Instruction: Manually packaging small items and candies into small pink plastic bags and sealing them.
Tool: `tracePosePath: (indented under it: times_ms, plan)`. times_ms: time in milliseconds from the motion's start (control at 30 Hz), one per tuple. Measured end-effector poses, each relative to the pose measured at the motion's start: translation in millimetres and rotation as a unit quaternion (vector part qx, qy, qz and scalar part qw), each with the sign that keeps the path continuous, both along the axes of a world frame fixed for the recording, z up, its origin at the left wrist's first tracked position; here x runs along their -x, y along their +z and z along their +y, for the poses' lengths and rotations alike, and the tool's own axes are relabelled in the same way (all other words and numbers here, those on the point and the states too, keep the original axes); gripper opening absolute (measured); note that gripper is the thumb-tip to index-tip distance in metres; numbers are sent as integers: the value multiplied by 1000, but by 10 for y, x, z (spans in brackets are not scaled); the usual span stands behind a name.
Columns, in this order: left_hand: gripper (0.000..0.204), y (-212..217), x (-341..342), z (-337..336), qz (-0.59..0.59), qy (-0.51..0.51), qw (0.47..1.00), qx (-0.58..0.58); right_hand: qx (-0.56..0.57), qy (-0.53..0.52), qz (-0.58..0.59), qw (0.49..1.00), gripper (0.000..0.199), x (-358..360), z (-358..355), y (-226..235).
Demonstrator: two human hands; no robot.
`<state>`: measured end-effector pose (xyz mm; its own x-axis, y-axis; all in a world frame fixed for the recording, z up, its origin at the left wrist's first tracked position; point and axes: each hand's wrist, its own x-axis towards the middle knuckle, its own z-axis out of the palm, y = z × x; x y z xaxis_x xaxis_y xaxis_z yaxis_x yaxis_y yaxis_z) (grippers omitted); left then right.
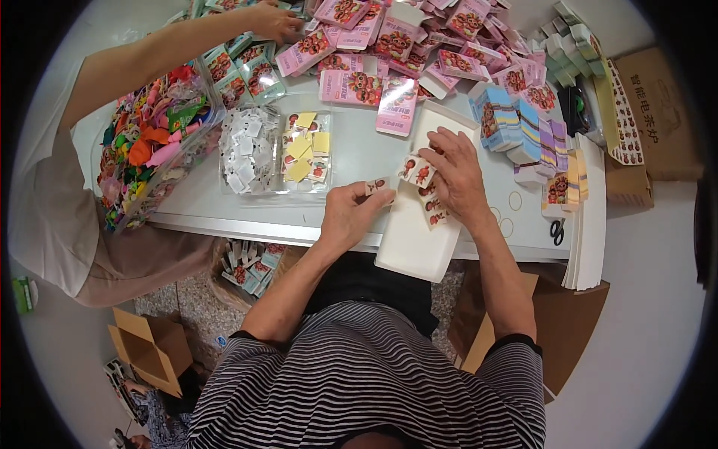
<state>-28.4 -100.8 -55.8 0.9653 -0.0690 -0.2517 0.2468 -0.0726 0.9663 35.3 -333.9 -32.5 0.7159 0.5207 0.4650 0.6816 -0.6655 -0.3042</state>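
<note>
I see left grip (348, 215) pinching one picture card (376, 185), right grip (459, 183) pinching several cards (424, 175); one white tray (417, 247); lettered pink boxes (397, 105).

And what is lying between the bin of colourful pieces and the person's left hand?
In the head view, clear plastic packaging lies there, holding white pieces and, to their right, yellow and printed pieces; some bare tabletop also shows.

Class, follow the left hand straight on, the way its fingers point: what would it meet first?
Most likely the printed paper pieces in the right hand, or the white tray if the left hand sits low enough; depth is unclear from one view.
</note>
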Motion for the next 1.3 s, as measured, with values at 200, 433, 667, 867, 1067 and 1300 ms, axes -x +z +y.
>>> tracePosePath:
  times_ms: [200,433,667,867,1067,1300]
  plan:
    - [31,188,14,-83,50,34,995,80,-101,-46,23,994,42,8,-133,-109]
    - [36,274,-39,-160,67,15,990,127,-16,-139,3,990,42,86,-161,59]
    - [35,443,-75,226,-165,151,974,-41,-64,-119,34,990,47,279,-133,142]
    - [24,523,-249,748,-229,135,801,-537,-1,-50,90,995,60,247,24,189]
    - [56,470,-232,663,-396,152,746,-513,111,-51,76,990,65,130,97,-108]
    - [61,416,-234,-96,-296,-9,942,-161,45,-40,62,996,57,81,-10,7]
